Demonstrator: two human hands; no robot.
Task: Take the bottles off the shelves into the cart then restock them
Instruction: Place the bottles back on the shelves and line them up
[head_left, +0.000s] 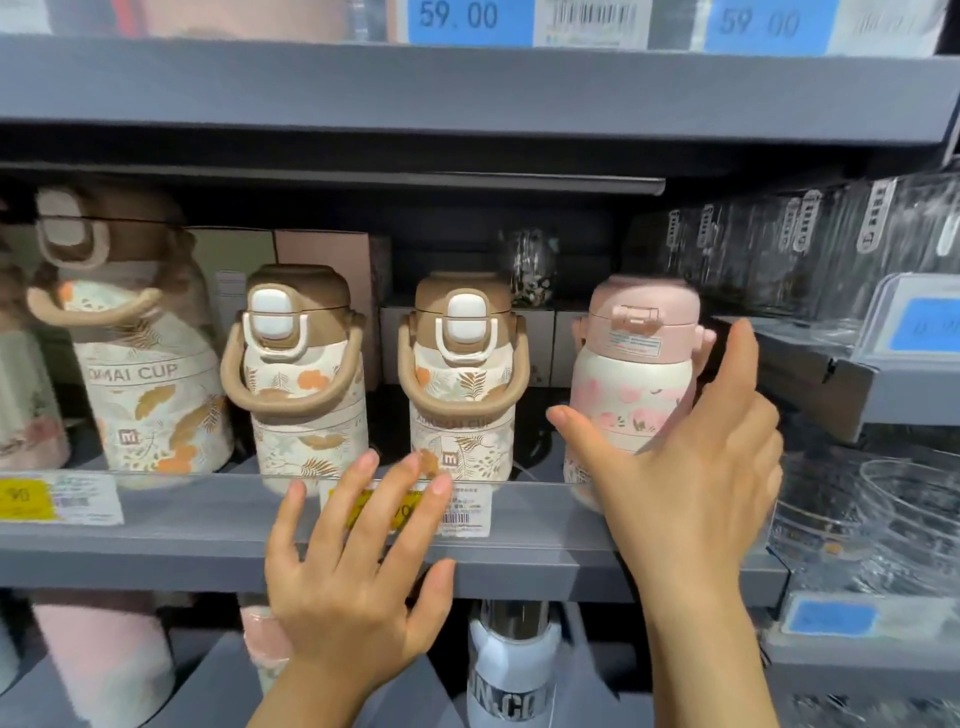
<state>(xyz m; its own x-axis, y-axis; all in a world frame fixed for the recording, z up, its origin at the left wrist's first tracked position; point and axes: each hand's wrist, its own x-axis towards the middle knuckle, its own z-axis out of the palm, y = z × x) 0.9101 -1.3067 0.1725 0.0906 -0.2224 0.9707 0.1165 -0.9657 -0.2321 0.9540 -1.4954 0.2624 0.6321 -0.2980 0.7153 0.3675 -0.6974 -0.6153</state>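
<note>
- Four bottles are standing upright on the grey shelf (156, 540), behind its clear front lip.
- The pink bottle (636, 374) is sitting at the shelf's right end; the right hand (691, 467) is spreading round it, thumb and fingers on either side, though actual contact is unclear.
- The left hand (353, 577) is hovering with fingers spread before the shelf's front edge, covering a yellow price label (400, 512), just below a brown-lidded bottle (462, 379).

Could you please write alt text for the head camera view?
A person's right hand opens around a pink bottle on a grey shop shelf, while the left hand hovers open before two brown-lidded floral bottles.
</note>
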